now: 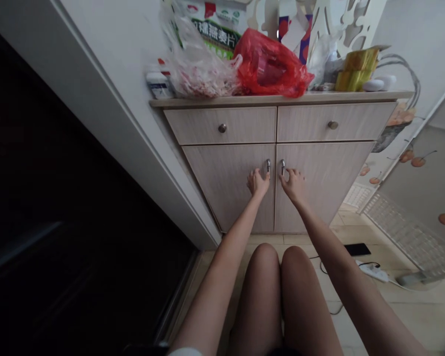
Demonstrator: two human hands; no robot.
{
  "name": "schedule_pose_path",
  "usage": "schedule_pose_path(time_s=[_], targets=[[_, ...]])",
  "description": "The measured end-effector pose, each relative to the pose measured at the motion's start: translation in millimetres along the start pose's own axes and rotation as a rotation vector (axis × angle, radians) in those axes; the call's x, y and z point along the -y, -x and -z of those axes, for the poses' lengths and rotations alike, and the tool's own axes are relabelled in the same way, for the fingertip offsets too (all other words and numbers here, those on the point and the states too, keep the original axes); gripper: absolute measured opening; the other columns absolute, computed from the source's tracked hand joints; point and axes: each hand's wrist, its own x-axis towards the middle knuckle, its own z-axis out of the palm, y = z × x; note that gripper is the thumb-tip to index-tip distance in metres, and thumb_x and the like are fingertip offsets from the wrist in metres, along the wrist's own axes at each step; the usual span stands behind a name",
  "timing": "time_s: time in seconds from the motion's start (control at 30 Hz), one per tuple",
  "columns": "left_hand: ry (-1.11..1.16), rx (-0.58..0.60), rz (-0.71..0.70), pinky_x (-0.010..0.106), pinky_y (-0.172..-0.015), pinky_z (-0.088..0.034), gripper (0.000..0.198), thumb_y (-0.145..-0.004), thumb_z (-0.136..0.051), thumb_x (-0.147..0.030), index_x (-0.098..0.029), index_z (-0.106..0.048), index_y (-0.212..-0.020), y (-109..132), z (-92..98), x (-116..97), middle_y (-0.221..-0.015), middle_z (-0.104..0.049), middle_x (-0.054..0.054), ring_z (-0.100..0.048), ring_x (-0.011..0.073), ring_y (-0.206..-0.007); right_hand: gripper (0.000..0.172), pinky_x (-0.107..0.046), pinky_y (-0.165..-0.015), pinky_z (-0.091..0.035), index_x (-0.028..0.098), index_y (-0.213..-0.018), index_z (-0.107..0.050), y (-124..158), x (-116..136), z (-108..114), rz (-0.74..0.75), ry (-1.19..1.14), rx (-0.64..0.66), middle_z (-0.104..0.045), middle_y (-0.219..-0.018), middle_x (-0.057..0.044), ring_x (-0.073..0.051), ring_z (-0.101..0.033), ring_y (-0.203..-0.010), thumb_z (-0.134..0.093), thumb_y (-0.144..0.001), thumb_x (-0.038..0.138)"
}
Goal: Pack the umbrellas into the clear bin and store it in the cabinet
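Handles (268,168) on the cabinet doors (228,188) stand upright, long axis vertical, side by side at the center seam; left hand (257,183) and right hand (292,185) sit just below them, each grip released, not clenched.

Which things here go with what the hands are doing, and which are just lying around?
With the hands:
left hand, next to the left door's metal handle
right hand, next to the right door's metal handle

Just lying around:
red plastic bag
clear plastic bag
power strip
black phone
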Motion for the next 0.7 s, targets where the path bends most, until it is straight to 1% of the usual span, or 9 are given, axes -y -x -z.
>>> schedule_pose_path(time_s=[0.03, 0.07, 0.17, 0.27, 0.37, 0.47, 0.53, 0.6, 0.7], targets=[[-0.099, 0.013, -0.030, 0.036, -0.094, -0.043, 0.037, -0.088, -0.065, -0.037, -0.018, -0.062, -0.120, -3, -6.6, -4, -0.121, -0.066, 0.016, -0.060, 0.0273, -0.116, 0.044, -0.041, -0.090, -0.037, 0.014, -0.119, -0.066, -4, 4, -6, -0.023, 0.060, 0.019, -0.064, -0.118, -0.019, -0.030, -0.054, -0.109, -0.049, -0.095, 0.047], [-0.165, 0.031, -0.052, 0.037, -0.096, -0.042, 0.034, -0.091, -0.062, -0.036, -0.018, -0.063, -0.120, -4, -12.6, -7, -0.120, -0.067, 0.017, -0.060, 0.0274, -0.116, 0.041, -0.041, -0.090, -0.037, 0.014, -0.116, -0.067, -8, 8, -12, -0.053, 0.096, 0.041, -0.066, -0.115, -0.018, -0.030, -0.056, -0.107, -0.047, -0.096, 0.045], [-0.258, 0.057, -0.116, 0.037, -0.097, -0.041, 0.024, -0.096, -0.052, -0.031, -0.017, -0.066, -0.110, -3, -23.5, -8, -0.108, -0.072, 0.015, -0.064, 0.0248, -0.108, 0.035, -0.040, -0.088, -0.035, 0.015, -0.108, -0.069, -11, 14, -19, -0.115, 0.126, 0.071, -0.070, -0.105, -0.015, -0.028, -0.059, -0.102, -0.043, -0.098, 0.036], [-0.244, 0.019, -0.159, 0.035, -0.093, -0.042, 0.022, -0.096, -0.050, -0.027, -0.016, -0.067, -0.105, 7, -22.1, -2, -0.104, -0.072, 0.015, -0.066, 0.0235, -0.102, 0.033, -0.040, -0.088, -0.034, 0.016, -0.108, -0.070, -2, 11, -14, -0.102, 0.101, 0.033, -0.072, -0.102, -0.013, -0.028, -0.058, -0.101, -0.046, -0.096, 0.035], [-0.173, -0.030, -0.205, 0.033, -0.087, -0.046, 0.019, -0.095, -0.050, -0.024, -0.016, -0.066, -0.101, 28, -11.0, 8, -0.101, -0.072, 0.014, -0.067, 0.0224, -0.096, 0.034, -0.039, -0.088, -0.033, 0.017, -0.104, -0.071, 21, 2, 1, -0.059, 0.072, -0.035, -0.073, -0.100, -0.012, -0.027, -0.058, -0.098, -0.046, -0.095, 0.038], [-0.120, -0.116, -0.292, 0.033, -0.084, -0.048, 0.016, -0.094, -0.050, -0.023, -0.017, -0.064, -0.094, 58, 8.6, 23, -0.093, -0.071, 0.013, -0.067, 0.0219, -0.090, 0.035, -0.039, -0.086, -0.032, 0.017, -0.097, -0.072, 53, -10, 24, -0.027, 0.055, -0.115, -0.073, -0.095, -0.011, -0.026, -0.058, -0.094, -0.048, -0.093, 0.042], [-0.102, -0.201, -0.352, 0.034, -0.083, -0.049, 0.015, -0.093, -0.050, -0.025, -0.018, -0.063, -0.090, 81, 27.8, 37, -0.088, -0.070, 0.012, -0.066, 0.0222, -0.088, 0.036, -0.038, -0.085, -0.032, 0.017, -0.093, -0.072, 78, -21, 44, -0.002, 0.045, -0.182, -0.073, -0.090, -0.011, -0.025, -0.058, -0.091, -0.049, -0.092, 0.044], [-0.099, -0.293, -0.392, 0.035, -0.084, -0.051, 0.017, -0.093, -0.049, -0.028, -0.018, -0.062, -0.089, 103, 52.7, 53, -0.085, -0.069, 0.012, -0.067, 0.0226, -0.086, 0.038, -0.038, -0.084, -0.033, 0.017, -0.090, -0.072, 104, -35, 68, 0.025, 0.043, -0.256, -0.072, -0.086, -0.010, -0.024, -0.059, -0.087, -0.049, -0.092, 0.047], [-0.123, -0.415, -0.417, 0.037, -0.083, -0.052, 0.021, -0.093, -0.049, -0.034, -0.018, -0.062, -0.091, 132, 97.7, 78, -0.085, -0.070, 0.012, -0.068, 0.0233, -0.084, 0.040, -0.036, -0.081, -0.036, 0.017, -0.087, -0.071, 139, -60, 109, 0.054, 0.066, -0.358, -0.070, -0.081, -0.010, -0.023, -0.059, -0.082, -0.051, -0.092, 0.051]])
